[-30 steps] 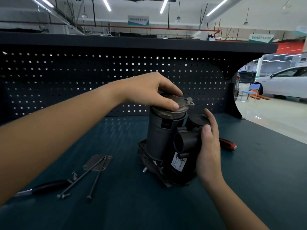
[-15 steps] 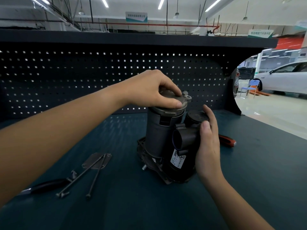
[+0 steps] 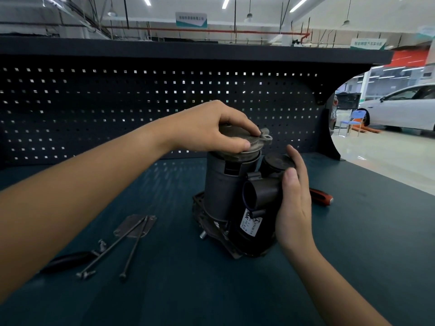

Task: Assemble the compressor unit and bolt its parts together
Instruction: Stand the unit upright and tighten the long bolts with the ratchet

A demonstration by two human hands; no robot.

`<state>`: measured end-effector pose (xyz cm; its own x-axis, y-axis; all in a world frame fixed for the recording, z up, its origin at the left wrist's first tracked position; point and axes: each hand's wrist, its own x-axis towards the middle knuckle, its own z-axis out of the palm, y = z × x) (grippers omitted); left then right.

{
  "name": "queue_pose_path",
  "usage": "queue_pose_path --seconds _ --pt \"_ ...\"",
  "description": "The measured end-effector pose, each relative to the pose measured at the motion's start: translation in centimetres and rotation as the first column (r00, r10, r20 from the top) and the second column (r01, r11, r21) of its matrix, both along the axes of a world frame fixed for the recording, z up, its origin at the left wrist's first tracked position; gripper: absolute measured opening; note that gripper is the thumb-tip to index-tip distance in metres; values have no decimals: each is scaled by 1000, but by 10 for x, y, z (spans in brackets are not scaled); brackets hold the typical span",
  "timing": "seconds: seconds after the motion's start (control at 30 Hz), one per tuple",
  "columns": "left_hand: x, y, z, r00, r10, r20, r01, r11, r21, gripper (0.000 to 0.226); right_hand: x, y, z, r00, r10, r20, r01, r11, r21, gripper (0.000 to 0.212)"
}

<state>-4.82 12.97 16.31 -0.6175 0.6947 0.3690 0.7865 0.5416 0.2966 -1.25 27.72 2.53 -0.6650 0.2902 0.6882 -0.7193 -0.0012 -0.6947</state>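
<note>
A teal-topped bench (image 3: 367, 245) stands against a black pegboard (image 3: 94, 102). Light shows through the pegboard's holes, and a dark shelf (image 3: 188, 49) runs along its top. Overhead hang strip lights (image 3: 226, 2) and signs (image 3: 191, 20), with a red pipe (image 3: 235, 31) crossing beneath the ceiling. To the right there is a glossy pale floor (image 3: 388, 158), a blue chair (image 3: 353, 121) and a white car (image 3: 404, 107).
</note>
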Motion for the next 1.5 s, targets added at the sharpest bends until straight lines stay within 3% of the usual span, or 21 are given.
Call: queue_pose_path --seconds 0.4,0.63,0.9,1.0,1.1,1.27,1.37,1.5 --pt "1 6 -16 975 70 -210 -69 998 14 28 0 -2 2 999 29 -13 -29 999 -33 32" --pt "3 -1 -17 979 30 -203 -29 1000 8 28 1 -3 2 999 45 -16 -44 998 40 37" --pt "4 -5 -37 925 117 -362 -164 981 -102 48 -4 2 5 999 27 18 -27 1000 -7 35" --pt "5 -7 -27 961 102 -258 -150 973 -175 38 -4 3 5 999 46 -3 -46 999 6 36" --pt "3 -3 -7 986 123 -112 -139 980 -143 38 0 4 3 992 114 -45 -111 991 74 55" --pt "-5 23 11 979 138 -150 -148 988 -53 38 2 9 -1 997 72 -33 -64 975 214 78" --pt "-11 41 11 976 146 -161 -169 976 -140 39 2 10 -1 996 80 -34 -71 972 222 76" --pt "-22 50 -1 966 256 -29 -254 932 -259 44 2 10 -2 996 82 -47 -70 976 207 72"
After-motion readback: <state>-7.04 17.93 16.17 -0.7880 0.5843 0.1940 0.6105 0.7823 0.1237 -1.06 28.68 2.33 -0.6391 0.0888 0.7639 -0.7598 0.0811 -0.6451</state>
